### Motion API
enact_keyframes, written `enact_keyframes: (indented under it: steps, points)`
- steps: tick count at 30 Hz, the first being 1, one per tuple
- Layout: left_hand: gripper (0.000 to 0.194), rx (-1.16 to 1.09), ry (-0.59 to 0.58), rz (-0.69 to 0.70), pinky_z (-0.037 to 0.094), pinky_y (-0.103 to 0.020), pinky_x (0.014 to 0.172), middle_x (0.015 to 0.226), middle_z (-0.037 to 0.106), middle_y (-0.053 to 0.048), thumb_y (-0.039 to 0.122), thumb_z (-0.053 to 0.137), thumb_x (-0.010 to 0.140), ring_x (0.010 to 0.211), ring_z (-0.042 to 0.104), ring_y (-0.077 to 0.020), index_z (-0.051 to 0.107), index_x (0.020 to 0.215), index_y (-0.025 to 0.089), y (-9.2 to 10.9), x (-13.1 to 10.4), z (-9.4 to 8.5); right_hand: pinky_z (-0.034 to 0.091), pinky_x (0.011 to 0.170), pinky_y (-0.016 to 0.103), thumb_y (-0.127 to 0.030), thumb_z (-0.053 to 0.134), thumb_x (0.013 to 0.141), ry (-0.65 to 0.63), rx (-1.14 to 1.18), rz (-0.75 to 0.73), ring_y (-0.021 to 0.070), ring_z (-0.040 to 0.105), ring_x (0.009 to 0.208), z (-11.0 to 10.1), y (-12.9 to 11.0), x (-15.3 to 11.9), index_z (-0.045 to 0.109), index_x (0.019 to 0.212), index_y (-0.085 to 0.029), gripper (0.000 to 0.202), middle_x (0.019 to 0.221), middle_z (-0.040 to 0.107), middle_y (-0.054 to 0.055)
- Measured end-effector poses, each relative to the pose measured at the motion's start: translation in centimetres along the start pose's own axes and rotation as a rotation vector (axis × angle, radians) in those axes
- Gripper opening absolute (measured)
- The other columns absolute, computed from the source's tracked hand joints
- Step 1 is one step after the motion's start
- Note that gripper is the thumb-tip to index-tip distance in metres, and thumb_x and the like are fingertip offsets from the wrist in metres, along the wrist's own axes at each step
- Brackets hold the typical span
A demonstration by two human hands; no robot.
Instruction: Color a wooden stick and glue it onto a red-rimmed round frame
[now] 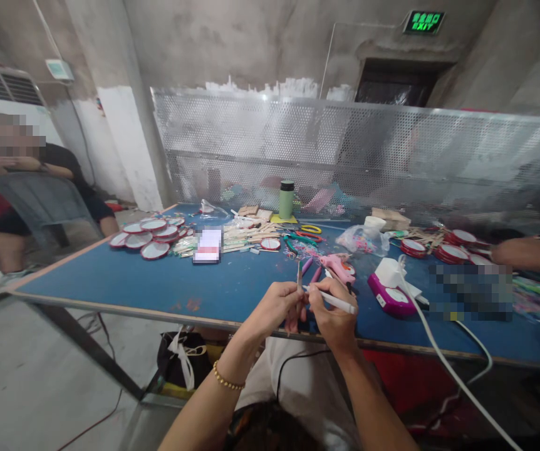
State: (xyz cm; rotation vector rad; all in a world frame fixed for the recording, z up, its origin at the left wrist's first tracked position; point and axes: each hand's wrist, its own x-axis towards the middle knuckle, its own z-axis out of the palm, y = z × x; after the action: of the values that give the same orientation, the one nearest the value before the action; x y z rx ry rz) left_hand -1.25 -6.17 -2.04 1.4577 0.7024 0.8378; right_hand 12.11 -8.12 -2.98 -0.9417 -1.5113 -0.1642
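Note:
Near the table's front edge, my left hand (279, 305) is closed on a small thin stick (299, 274) that points upward. My right hand (336, 316) grips a white pen (338, 302), its tip touching or very near the stick. The two hands are close together, fingertips almost meeting. Just beyond them lie a pink glue gun (338, 266) and purple pens (306, 266). Between the hands the finer detail is too small to make out.
White discs with red rims (155, 250) are piled at the left, beside a phone (208, 245). A green bottle (286, 202) stands at the back. At the right are a magenta box (391, 300), a white cable (432, 344) and another person's hand (519, 254).

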Motion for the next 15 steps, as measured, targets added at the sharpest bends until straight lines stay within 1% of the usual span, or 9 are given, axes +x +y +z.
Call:
enact_keyframes:
  steps: [9,15]
  points:
    - [0.049,-0.004,-0.003,0.007,0.032,-0.019,0.034,0.043,0.051,0.001,0.06,0.054,0.082,0.031,0.045,-0.0092,0.052,0.062,0.016,-0.15,0.01,0.01,0.04,0.049,0.021,-0.015,0.056,0.085,-0.009,0.01,-0.017,0.0092,0.05,0.049,0.02,-0.05,0.01,0.058,0.067,-0.019,0.019,0.055,0.056,-0.005]
    - [0.045,0.004,0.005,-0.006,0.032,-0.019,0.035,0.045,0.052,0.002,0.057,0.055,0.082,0.032,0.045,-0.0087,0.052,0.066,0.015,0.29,-0.13,0.09,0.042,0.047,0.02,-0.017,0.056,0.086,0.026,0.017,0.015,0.0089,0.053,0.046,-0.04,-0.13,-0.04,0.058,0.068,-0.019,0.019,0.056,0.057,-0.005]
